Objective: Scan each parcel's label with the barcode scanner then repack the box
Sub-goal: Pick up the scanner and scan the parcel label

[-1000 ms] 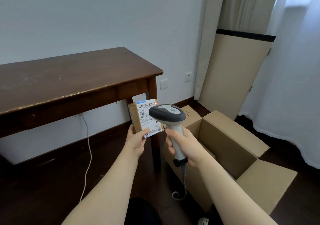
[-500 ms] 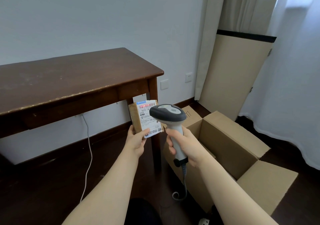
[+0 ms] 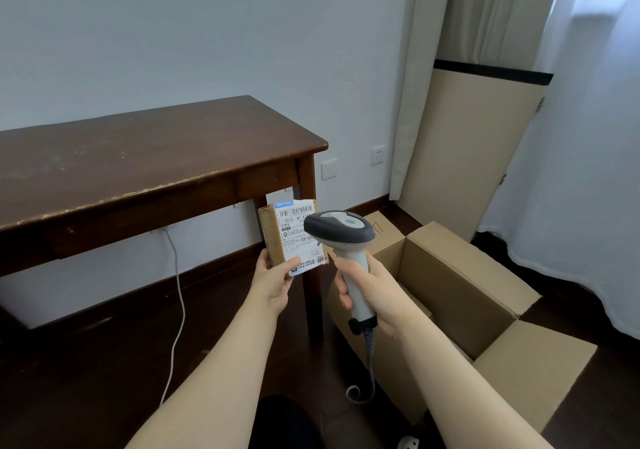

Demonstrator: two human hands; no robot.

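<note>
Beside one wooden table (image 3: 145, 158) and one open box (image 3: 460, 296), left hand (image 3: 273, 282) clasps one parcel (image 3: 291, 237), right hand (image 3: 374, 293) one scanner (image 3: 341, 229).

The parcel (image 3: 273, 237) is brown cardboard, its label (image 3: 300, 237) white with black barcodes, black print and a blue strip along the top edge. The barcode scanner (image 3: 341, 237) has a dark grey head with a pale grey panel on top, a light grey handle and a grey cord (image 3: 367, 369). The box (image 3: 450, 286) at 4 o'clock is plain tan cardboard. The surface (image 3: 138, 158) at 10 o'clock is dark reddish brown, scuffed pale along its front edge. The floor (image 3: 86, 379) is dark brown, the wall (image 3: 207, 33) pale grey-white, the curtains (image 3: 595, 137) white.
</note>
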